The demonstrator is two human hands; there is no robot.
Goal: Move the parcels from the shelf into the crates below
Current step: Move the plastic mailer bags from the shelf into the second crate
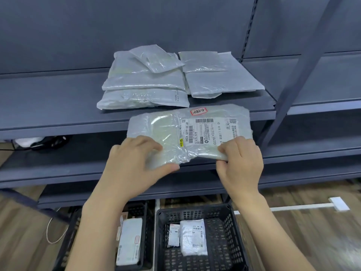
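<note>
I hold a clear plastic parcel (pixel 195 130) with a white shipping label and a red sticker in front of the grey shelf (pixel 48 98). My left hand (pixel 132 163) grips its near left edge and my right hand (pixel 240 163) pinches its near right corner. Several more clear bagged parcels (pixel 148 81) lie piled on the shelf behind it. Two black crates sit on the floor below: the right crate (pixel 230 241) holds a white parcel (pixel 193 237) and a small dark one, the left crate (pixel 144 218) holds a white labelled parcel (pixel 130 243).
Lower grey shelves (pixel 58 167) run between the parcel and the crates. A slanted shelf upright (pixel 293 90) stands at the right. A white strip (pixel 312 206) lies on the wooden floor, and a thin cable loop (pixel 52 231) at the left.
</note>
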